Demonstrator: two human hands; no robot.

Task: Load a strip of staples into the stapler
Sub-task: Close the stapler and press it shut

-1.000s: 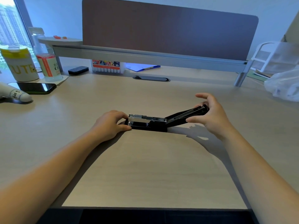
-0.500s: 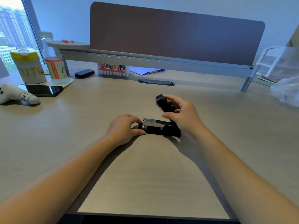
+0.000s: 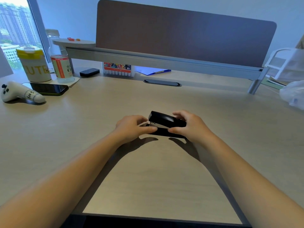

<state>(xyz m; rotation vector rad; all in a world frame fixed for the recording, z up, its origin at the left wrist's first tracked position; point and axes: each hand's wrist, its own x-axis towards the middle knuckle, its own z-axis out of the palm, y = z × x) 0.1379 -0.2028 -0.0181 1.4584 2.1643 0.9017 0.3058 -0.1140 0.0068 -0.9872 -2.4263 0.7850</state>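
Wooden desk (image 3: 98,129) is carrying a black stapler (image 3: 166,120) at centre, top nearly down. Left hand (image 3: 131,127) is pinching its front end; right hand (image 3: 190,127) is clamping its rear.

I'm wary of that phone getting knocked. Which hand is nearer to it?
Left. The left hand holds the stapler's near end, on the phone's side; the right hand is beyond the stapler.

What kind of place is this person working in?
Most likely an office workstation high up in a city building: a desk with a divider screen behind it, a blue clipboard, and tower blocks through the window.
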